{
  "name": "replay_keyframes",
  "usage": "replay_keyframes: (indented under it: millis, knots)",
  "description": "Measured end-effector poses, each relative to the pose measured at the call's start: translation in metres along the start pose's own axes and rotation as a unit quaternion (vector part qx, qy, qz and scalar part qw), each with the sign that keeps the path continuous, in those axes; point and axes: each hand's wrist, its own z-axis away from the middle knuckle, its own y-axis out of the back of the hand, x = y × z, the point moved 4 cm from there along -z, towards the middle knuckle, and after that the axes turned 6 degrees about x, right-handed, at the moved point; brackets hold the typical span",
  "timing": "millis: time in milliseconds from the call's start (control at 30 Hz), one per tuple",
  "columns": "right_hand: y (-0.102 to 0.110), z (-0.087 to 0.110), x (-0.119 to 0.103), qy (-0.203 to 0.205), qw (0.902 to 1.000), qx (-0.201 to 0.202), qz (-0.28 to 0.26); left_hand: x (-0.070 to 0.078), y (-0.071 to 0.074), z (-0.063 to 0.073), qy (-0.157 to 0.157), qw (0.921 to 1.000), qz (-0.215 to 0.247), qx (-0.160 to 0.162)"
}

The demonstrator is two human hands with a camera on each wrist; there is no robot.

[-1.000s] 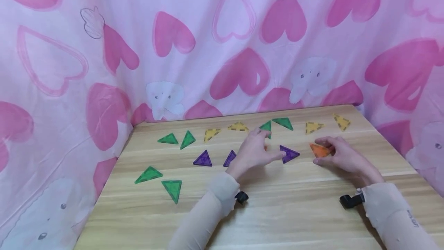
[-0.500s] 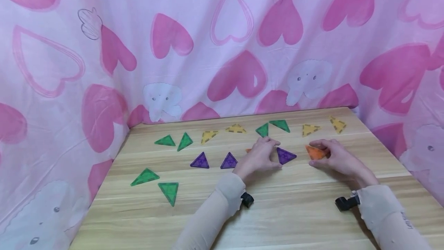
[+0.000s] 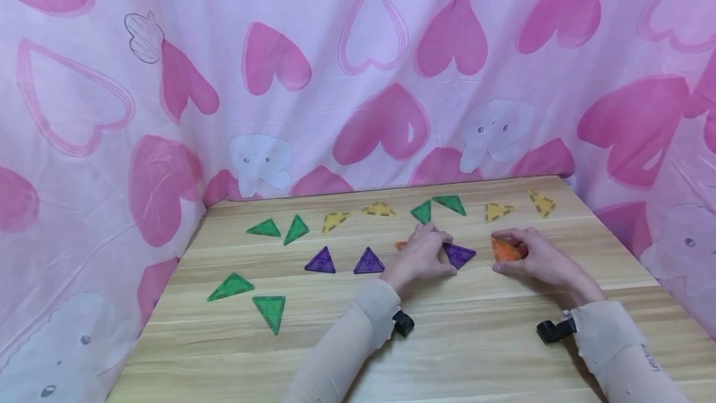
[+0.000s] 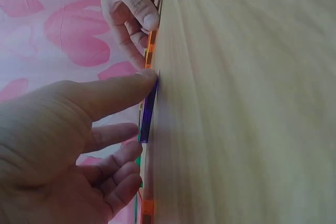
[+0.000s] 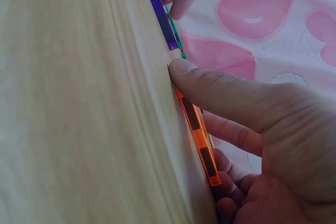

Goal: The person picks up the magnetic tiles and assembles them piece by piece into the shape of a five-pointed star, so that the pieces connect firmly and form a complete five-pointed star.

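My left hand (image 3: 422, 257) has thumb and index finger at two corners of a purple triangular magnetic tile (image 3: 460, 255), pinching it flat on the table. In the left wrist view the thumb lies at the edge of that purple tile (image 4: 149, 111). To its right, my right hand (image 3: 539, 260) holds an orange triangular magnetic tile (image 3: 505, 250) between thumb and fingers. The right wrist view shows this orange tile (image 5: 199, 137) edge-on, low over the wood. A gap separates the two tiles. Another orange tile (image 3: 399, 245) is mostly hidden behind the left hand.
Two purple tiles (image 3: 369, 262) lie left of my left hand. Green tiles (image 3: 270, 311) lie at the left, and more green ones (image 3: 450, 204) and yellow ones (image 3: 498, 211) are along the back. A pink heart-patterned curtain (image 3: 386, 123) hangs behind the wooden table (image 3: 447, 353).
My left thumb has come off the top of the purple tile to its near corner, and that tile has turned slightly. My right hand has turned the orange tile a little.
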Motion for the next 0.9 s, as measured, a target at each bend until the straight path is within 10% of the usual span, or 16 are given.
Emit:
replay_keyframes:
  millis: [400,900]
  knots:
    - [-0.007,-0.003,-0.009,0.025,0.9994,0.013,0.021,0.003,-0.005,-0.004,0.09,0.9937,0.058,0.034]
    - [-0.026,-0.013,-0.029,-0.003,0.9999,0.011,-0.002,0.008,-0.01,-0.011,0.115,0.9902,0.065,0.045]
